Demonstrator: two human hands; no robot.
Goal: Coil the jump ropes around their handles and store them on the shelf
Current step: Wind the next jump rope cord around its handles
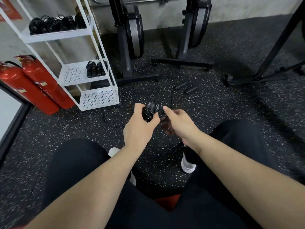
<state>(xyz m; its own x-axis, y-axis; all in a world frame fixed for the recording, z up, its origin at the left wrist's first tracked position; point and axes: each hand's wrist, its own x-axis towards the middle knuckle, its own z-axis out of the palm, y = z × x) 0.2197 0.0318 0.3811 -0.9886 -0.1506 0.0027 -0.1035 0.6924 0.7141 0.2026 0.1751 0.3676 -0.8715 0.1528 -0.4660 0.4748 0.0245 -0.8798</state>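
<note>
The left hand (pixel 138 128) is gripping a black jump rope bundle (pixel 150 111), its fingers curling round the coils wound on the handles, held above the speckled rubber floor (pixel 214 113) just in front of the knees. The right hand (pixel 179 123) is sitting just beside the bundle with its forefinger pointing forward; its other fingers are blurring, so whether they are pinching the cord cannot be told. Another rope's two handles (pixel 186 87) are lying on the floor beyond. Coiled ropes are resting on the white shelf rack (pixel 99 52).
</note>
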